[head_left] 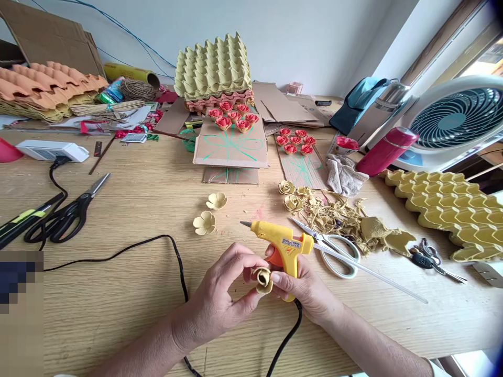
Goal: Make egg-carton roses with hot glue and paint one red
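Low at the middle of the view, my left hand (231, 285) pinches a small tan flower (262, 280) of egg-carton pulp, its inner petals rolled into a bud. My right hand (306, 288) is wrapped round the handle of a yellow hot glue gun (288, 243), and its thumb touches the flower's edge. The gun's nozzle points left, and a clear glue stick (373, 277) sticks out of its back. Two open petal cups, a nearer one (205, 223) and a farther one (217, 201), lie beyond my left hand. Finished tan roses (293, 203) sit past the gun.
White-handled scissors (340, 256) lie beside pulp scraps (334, 214) and keys (428, 256). Black scissors (74, 209) lie left. Red flowers (242, 125) stand on cardboard (231, 149) before stacked egg trays (214, 68). A fan (456, 123) and red flask (389, 151) stand right. The gun's cord (288, 335) runs toward me.
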Demonstrator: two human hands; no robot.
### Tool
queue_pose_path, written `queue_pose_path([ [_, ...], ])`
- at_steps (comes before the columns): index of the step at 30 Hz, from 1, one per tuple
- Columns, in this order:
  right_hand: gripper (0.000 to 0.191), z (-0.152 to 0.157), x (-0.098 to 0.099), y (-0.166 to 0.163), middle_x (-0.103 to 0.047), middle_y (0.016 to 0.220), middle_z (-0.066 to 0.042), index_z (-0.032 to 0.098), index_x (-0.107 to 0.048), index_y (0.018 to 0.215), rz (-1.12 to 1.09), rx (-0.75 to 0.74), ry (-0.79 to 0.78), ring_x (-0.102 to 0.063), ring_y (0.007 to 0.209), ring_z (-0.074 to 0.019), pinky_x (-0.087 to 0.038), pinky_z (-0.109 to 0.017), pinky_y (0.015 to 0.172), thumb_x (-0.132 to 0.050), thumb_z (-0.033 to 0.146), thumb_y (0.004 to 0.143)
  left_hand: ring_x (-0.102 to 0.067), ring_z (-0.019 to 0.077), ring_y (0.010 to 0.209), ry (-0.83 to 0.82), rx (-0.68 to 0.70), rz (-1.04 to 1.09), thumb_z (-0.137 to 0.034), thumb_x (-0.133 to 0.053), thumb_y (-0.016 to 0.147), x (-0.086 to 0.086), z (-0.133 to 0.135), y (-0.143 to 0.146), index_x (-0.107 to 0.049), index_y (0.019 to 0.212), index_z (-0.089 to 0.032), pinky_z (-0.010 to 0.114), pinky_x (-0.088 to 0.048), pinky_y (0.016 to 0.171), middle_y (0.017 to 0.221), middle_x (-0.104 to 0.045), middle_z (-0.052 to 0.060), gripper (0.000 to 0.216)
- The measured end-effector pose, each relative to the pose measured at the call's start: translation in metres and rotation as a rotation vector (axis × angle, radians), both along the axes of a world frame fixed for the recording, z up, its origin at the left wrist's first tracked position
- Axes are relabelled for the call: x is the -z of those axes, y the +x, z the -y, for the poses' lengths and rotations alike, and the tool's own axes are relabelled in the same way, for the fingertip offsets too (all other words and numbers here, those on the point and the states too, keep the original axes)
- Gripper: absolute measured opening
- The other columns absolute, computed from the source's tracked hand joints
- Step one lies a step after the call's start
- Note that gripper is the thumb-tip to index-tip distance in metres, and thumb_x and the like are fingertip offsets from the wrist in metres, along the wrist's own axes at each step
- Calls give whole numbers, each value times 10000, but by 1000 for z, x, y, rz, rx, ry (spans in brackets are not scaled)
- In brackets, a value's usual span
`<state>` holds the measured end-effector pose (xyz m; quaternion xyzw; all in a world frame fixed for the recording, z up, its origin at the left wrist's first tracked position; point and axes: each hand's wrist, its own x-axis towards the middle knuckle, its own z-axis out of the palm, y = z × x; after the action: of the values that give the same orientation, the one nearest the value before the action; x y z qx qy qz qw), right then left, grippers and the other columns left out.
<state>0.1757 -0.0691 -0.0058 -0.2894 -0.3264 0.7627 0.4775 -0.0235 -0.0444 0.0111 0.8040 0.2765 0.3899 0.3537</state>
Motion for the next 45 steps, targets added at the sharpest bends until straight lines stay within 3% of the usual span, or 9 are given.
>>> queue_pose_path([
  [9, 461, 0, -6, 0, -645, 748, 32, 205, -590, 1091, 47, 10, -14, -431, 525, -61, -305, -196, 483, -895, 393, 803, -642, 157, 860, 100, -59, 10, -74, -654, 937, -3, -1, 0, -637, 1182, -232, 234, -580, 770, 1000, -626, 32, 292],
  [13, 499, 2, -5, -1, -688, 816, 3, 209, -593, 1106, 56, 19, -34, -451, 546, -68, -320, -206, 501, -917, 390, 774, -661, 167, 899, 87, -37, 24, -54, -645, 931, -1, -2, 0, -641, 1181, -230, 238, -588, 783, 1014, -640, 41, 306],
  [19, 493, 2, -3, -1, -617, 755, 45, 207, -598, 1105, 74, 32, -32, -441, 564, -60, -327, -187, 516, -925, 367, 772, -671, 175, 944, 47, -17, 27, -88, -659, 935, 1, -2, 1, -646, 1211, -235, 254, -583, 823, 1050, -652, 43, 313],
  [23, 506, 2, -3, -1, -633, 784, 33, 208, -597, 1099, 90, 20, -31, -472, 582, -70, -349, -193, 522, -932, 383, 763, -660, 161, 911, 21, -21, 25, -154, -687, 946, 0, -1, 1, -650, 1156, -231, 246, -564, 815, 1018, -644, 27, 227],
  [34, 492, 2, -4, -2, -608, 752, 48, 210, -610, 1079, 99, 28, -46, -473, 549, -68, -340, -199, 499, -922, 425, 766, -630, 158, 887, -15, 27, 20, -72, -645, 906, 2, -1, 1, -602, 1127, -246, 250, -544, 784, 995, -613, 16, 285],
  [45, 466, 3, -2, -2, -632, 798, 24, 200, -613, 1092, 79, -9, -30, -441, 564, -65, -324, -205, 513, -895, 430, 800, -578, 142, 812, -5, 27, 19, -32, -631, 860, 2, 0, 4, -537, 962, -234, 250, -509, 737, 896, -550, -9, 245],
])
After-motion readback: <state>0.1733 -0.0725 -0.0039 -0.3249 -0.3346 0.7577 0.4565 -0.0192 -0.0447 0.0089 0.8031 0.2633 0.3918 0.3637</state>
